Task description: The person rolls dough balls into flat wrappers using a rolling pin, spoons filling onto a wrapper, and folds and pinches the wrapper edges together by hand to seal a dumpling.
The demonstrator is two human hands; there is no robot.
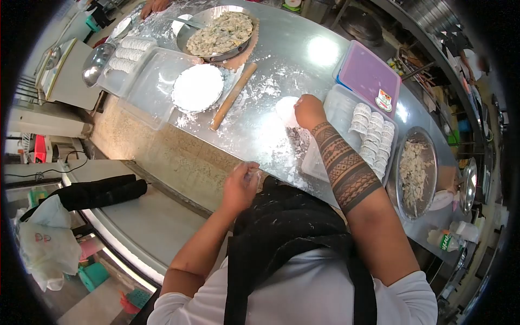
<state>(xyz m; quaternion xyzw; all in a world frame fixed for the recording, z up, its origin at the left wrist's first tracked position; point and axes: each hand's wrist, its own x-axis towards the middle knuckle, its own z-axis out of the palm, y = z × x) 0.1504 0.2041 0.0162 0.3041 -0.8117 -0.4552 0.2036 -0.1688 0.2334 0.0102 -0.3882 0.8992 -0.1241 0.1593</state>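
My right hand (310, 111) is closed at the edge of a thin round white dumpling wrapper (286, 111), which lies over the floured steel table. My left hand (241, 186) hovers by the table's front edge, fingers curled and dusted with flour; whether anything sits in them is hidden. Between the two hands and the far side lies a wooden rolling pin (233, 97). Left of the pin stands a round container of white flour (198, 88). Beside my right forearm, a clear plastic tray (317, 157) holds rows of pleated dumplings (371, 132).
A wide pan (189, 40) of chopped filling stands at the back, a steel bowl (403, 189) of pale filling at right. A purple lid (368, 73) rests behind the dumplings. More trays (143, 86) sit at left. Another person's hands (155, 6) show at the far end.
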